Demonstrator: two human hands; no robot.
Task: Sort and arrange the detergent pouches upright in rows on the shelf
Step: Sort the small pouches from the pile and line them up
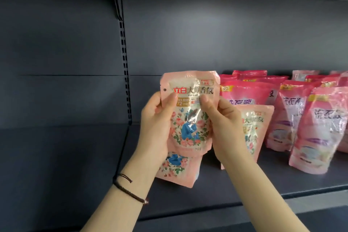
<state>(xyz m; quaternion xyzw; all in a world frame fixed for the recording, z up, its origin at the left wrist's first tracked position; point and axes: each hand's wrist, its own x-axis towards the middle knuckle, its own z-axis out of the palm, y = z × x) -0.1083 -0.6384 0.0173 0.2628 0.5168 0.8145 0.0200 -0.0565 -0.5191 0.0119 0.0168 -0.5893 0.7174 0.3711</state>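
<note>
A pale pink floral pouch (190,107) is held upright above the shelf (216,184). My left hand (156,124) grips its left edge and my right hand (224,124) pinches its right side. A second floral pouch (175,169) stands on the shelf below and behind the held one, partly hidden by my left wrist. A third floral pouch (254,130) stands behind my right hand. Darker pink pouches (320,128) stand upright in rows at the right.
The dark shelf back panel (207,34) rises behind the pouches. A slotted upright post (125,73) divides this bay from the left bay (56,147). The shelf's front edge (244,199) runs below my forearms.
</note>
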